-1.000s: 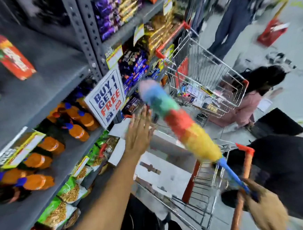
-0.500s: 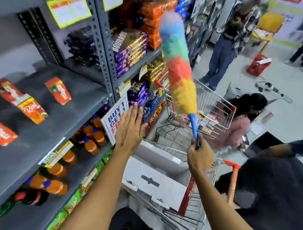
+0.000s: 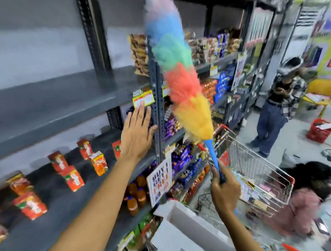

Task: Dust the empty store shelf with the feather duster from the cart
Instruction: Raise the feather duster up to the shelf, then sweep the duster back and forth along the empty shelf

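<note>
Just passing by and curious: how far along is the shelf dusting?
Done: the feather duster is out of the cart, its blue handle in the right hand. In hand: it is raised upright beside the empty shelf; the left hand is open. Left: the duster is not on the shelf yet.

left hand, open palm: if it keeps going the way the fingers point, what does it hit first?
Most likely the yellow price tag on the front edge of the empty shelf; the left hand has its fingertips just below it. Depth is unclear, so it might meet the gray upright post beside it instead.
</note>
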The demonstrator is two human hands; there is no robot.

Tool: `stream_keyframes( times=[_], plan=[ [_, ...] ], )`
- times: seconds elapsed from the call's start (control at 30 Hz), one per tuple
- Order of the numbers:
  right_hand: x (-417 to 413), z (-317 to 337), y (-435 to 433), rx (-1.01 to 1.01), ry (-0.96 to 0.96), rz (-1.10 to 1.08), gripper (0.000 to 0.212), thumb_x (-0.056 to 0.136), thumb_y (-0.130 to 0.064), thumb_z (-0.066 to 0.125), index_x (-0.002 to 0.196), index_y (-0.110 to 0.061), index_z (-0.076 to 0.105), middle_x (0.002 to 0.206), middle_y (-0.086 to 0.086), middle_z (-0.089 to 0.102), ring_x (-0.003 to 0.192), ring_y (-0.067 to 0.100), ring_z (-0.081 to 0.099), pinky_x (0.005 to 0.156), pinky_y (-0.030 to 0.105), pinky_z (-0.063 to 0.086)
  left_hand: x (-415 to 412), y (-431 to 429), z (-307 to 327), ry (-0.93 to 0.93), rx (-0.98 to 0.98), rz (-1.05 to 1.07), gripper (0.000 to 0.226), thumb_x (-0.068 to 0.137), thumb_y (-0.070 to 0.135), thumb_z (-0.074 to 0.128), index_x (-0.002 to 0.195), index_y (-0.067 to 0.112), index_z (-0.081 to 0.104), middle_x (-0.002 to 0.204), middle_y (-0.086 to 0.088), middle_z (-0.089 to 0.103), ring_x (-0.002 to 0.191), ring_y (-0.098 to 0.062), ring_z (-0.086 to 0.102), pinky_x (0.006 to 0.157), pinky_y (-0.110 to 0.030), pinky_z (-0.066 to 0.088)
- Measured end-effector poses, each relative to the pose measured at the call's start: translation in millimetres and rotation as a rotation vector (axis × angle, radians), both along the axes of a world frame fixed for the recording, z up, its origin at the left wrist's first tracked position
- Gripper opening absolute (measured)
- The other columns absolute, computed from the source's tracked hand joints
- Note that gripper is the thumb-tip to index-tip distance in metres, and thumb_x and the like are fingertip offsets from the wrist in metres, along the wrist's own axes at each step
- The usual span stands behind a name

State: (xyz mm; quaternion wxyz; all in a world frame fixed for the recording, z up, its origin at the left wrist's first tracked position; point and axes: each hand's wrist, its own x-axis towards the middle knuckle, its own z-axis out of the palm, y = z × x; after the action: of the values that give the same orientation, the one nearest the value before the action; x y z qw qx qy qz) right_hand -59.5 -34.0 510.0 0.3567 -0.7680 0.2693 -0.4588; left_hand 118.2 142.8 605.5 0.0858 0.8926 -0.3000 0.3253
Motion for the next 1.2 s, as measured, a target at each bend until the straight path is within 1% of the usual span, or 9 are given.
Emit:
stream_keyframes(
  times=[0.13,0.3,0.53,0.67,0.77,0.83,0.97,1.07,1.2],
  plan=[
    [15.4,37.7,17.6,-0.069,-0.121,0.118,0.046,0.084,-0.033,0.049,0.113,-0.004,0.069,0.097,0.017,0.074,0.075,0.031,0.07,0.066,0.034,0.054,0.5,38.9,50.4,-0.115,-0.039,0.097,0.057,0.096,0.036,0.03,0.141,0.002,0.03,0.149,-0.02,0.028,0.136,-0.032,0.028,0.111,-0.04,0.013],
    [40.1,80.6,44.8,-0.194,-0.153,0.226,0.037,0.085,-0.023,0.053,0.111,-0.003,0.07,0.08,0.016,0.071,0.061,0.03,0.064,0.054,0.032,0.049,-11.0,90.0,84.5,-0.186,-0.034,0.26,0.057,0.096,0.037,0.029,0.141,0.001,0.031,0.148,-0.021,0.03,0.136,-0.033,0.03,0.111,-0.041,0.012],
    [53.1,105.5,85.1,-0.11,-0.174,0.269,0.031,0.089,-0.008,0.061,0.12,-0.005,0.065,0.108,0.014,0.072,0.093,0.031,0.068,0.071,0.027,0.047,-29.8,144.2,107.8,-0.171,-0.078,0.411,0.062,0.095,0.04,0.02,0.138,-0.001,0.036,0.147,-0.022,0.032,0.134,-0.035,0.032,0.111,-0.046,0.018],
    [34.1,96.8,100.8,-0.117,-0.155,0.24,0.033,0.088,-0.019,0.058,0.116,-0.007,0.068,0.095,0.014,0.075,0.069,0.027,0.065,0.059,0.028,0.047,-40.9,174.7,117.6,-0.182,-0.045,0.45,0.062,0.095,0.041,0.021,0.139,0.0,0.035,0.147,-0.02,0.032,0.135,-0.033,0.031,0.11,-0.046,0.021],
    [12.1,81.0,102.2,-0.062,-0.034,0.203,0.036,0.089,-0.026,0.055,0.119,-0.01,0.066,0.09,0.014,0.073,0.069,0.025,0.056,0.065,0.033,0.048,-43.3,202.3,114.2,-0.169,-0.015,0.491,0.057,0.099,0.04,0.023,0.142,0.002,0.03,0.15,-0.018,0.027,0.138,-0.032,0.025,0.112,-0.045,0.016],
    [-1.2,67.8,97.9,-0.032,0.047,0.179,0.033,0.09,-0.018,0.06,0.121,-0.009,0.065,0.09,0.017,0.072,0.07,0.022,0.051,0.07,0.039,0.052,-47.0,220.7,102.8,-0.139,-0.026,0.518,0.056,0.099,0.038,0.024,0.142,0.002,0.028,0.15,-0.018,0.026,0.138,-0.032,0.024,0.113,-0.045,0.015],
    [-20.0,46.2,95.0,-0.057,0.211,0.108,0.034,0.088,-0.02,0.061,0.121,-0.011,0.065,0.087,0.018,0.072,0.072,0.028,0.058,0.072,0.042,0.054,-53.0,243.3,70.0,-0.001,0.029,0.566,0.058,0.098,0.039,0.027,0.144,0.003,0.025,0.153,-0.018,0.02,0.139,-0.031,0.02,0.113,-0.045,0.015],
    [-25.0,48.3,98.3,-0.147,0.301,0.127,0.037,0.089,-0.029,0.055,0.122,-0.014,0.065,0.076,0.014,0.069,0.067,0.029,0.061,0.063,0.035,0.055,-55.5,253.2,49.9,0.064,0.083,0.594,0.06,0.098,0.043,0.022,0.146,0.007,0.019,0.155,-0.016,0.014,0.141,-0.029,0.015,0.114,-0.043,0.012],
    [-11.6,78.8,102.3,-0.299,0.334,0.196,0.032,0.09,-0.024,0.054,0.116,-0.012,0.067,0.053,0.002,0.052,0.045,0.019,0.045,0.044,0.02,0.034,-61.6,266.8,44.3,0.06,0.083,0.58,0.059,0.098,0.043,0.021,0.146,0.008,0.02,0.154,-0.016,0.015,0.141,-0.03,0.015,0.114,-0.043,0.013]
  ],
)
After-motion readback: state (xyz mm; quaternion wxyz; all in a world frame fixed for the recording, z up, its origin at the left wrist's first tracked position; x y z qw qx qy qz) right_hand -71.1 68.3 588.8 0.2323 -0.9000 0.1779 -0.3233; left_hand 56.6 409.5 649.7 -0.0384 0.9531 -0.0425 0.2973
